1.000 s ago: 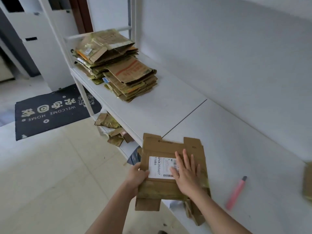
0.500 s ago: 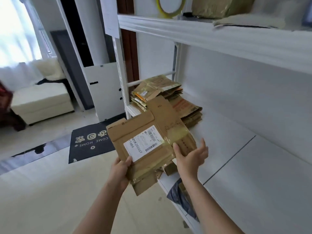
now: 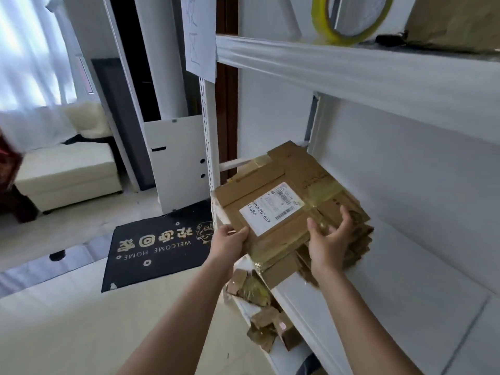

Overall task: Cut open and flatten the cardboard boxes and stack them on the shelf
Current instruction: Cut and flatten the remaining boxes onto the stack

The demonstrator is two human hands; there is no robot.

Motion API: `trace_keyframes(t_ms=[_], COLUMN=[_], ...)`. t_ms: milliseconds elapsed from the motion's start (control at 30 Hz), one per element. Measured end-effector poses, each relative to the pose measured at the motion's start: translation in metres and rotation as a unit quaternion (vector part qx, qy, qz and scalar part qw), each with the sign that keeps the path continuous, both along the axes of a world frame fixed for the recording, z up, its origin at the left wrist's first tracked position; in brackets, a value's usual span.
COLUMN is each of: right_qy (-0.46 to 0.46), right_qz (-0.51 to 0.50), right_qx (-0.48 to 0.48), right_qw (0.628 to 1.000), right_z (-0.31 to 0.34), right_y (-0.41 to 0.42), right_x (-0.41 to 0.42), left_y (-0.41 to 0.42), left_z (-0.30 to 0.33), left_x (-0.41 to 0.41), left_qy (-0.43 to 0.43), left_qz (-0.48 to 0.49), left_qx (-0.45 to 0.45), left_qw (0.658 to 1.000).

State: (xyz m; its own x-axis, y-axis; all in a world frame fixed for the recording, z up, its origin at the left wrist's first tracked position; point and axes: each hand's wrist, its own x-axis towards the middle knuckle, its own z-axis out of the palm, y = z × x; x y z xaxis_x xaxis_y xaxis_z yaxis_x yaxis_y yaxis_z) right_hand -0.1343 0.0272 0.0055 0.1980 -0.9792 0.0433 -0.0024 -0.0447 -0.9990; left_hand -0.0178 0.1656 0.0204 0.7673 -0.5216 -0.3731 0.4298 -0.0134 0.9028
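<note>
Both hands grip a flattened cardboard box (image 3: 273, 212), left hand (image 3: 230, 243) pinching its near-left corner, right hand (image 3: 328, 239) curled over its right edge, above the shelf's stack (image 3: 354, 239); released off-centre, it could slide off, toppling loose pieces beneath.

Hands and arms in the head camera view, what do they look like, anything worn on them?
Both forearms are bare right down to the bottom edge of the picture: no sleeves, no gloves. The left hand and the right hand show no watch, bracelet or ring on the parts that can be seen. No markings on either. Both arms are slim, and the fingernails that show look short and plain.
</note>
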Motion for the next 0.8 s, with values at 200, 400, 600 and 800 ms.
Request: trace_keyframes(t_ms=[200, 400, 600, 800], right_qy=[0.04, 0.11, 0.406, 0.68], right_qz=[-0.036, -0.028, 0.05, 0.035], right_qx=[0.014, 0.02, 0.025, -0.238], right_qw=[0.998, 0.993, 0.912, 0.693], right_z=[0.012, -0.016, -0.038, -0.028], right_y=[-0.104, -0.163, -0.183, -0.183], right_x=[0.106, 0.18, 0.201, 0.21], left_y=[-0.105, -0.164, -0.18, -0.187], left_z=[0.012, -0.032, -0.075, -0.058], left_x=[0.099, 0.171, 0.191, 0.192], left_qy=[-0.144, -0.184, -0.189, -0.35], left_qz=[-0.043, -0.076, -0.155, -0.217], left_qx=[0.04, 0.129, 0.179, 0.372], left_qw=[0.988, 0.972, 0.953, 0.832])
